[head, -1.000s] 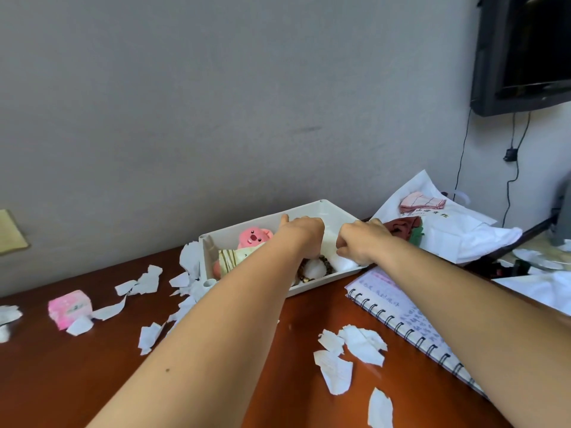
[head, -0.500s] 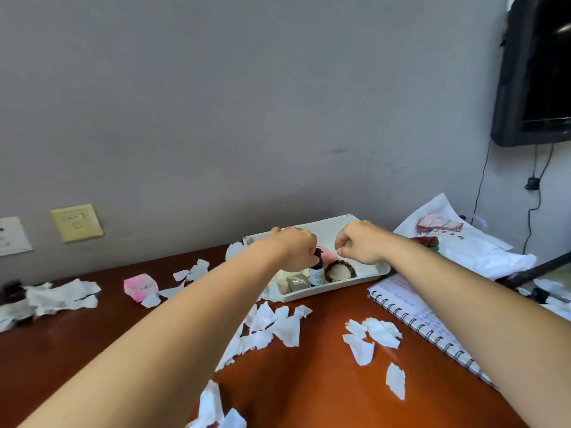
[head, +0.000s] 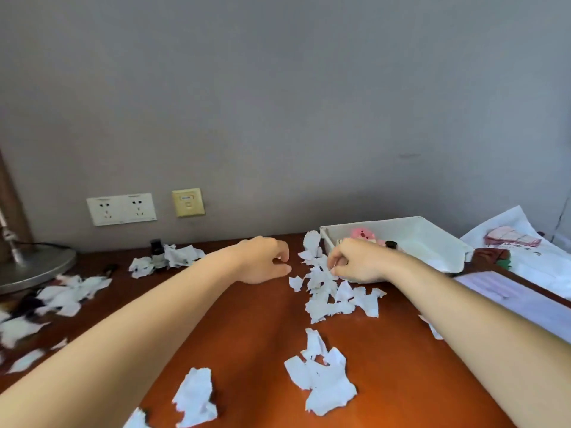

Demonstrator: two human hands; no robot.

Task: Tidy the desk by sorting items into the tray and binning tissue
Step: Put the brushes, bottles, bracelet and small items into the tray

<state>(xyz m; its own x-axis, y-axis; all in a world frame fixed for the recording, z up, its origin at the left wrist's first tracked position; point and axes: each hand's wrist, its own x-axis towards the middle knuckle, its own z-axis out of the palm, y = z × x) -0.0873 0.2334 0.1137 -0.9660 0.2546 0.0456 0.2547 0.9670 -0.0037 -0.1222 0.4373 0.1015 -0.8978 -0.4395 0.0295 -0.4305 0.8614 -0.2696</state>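
Note:
A white tray [head: 438,242] stands at the back right of the brown desk, with a pink toy [head: 360,233] and a dark bottle cap [head: 391,243] showing inside. Torn tissue scraps [head: 335,293] lie in a pile just left of the tray. My right hand [head: 358,261] hovers over that pile with fingers curled, the tips pinching a scrap. My left hand [head: 265,261] is a little to the left, fingers curled, with nothing visible in it. More tissue [head: 321,376] lies nearer me, and another clump [head: 194,396] sits at the front.
A small dark bottle [head: 156,249] stands among tissue [head: 179,256] at the back. A metal lamp base [head: 34,267] and further scraps [head: 65,293] are at the left. A notebook [head: 509,299] and a white bag [head: 543,254] lie at the right.
Both hands have come out of the tray and moved left to the tissue pile beside it. The view has swung left, bringing the wall sockets and lamp base into sight.

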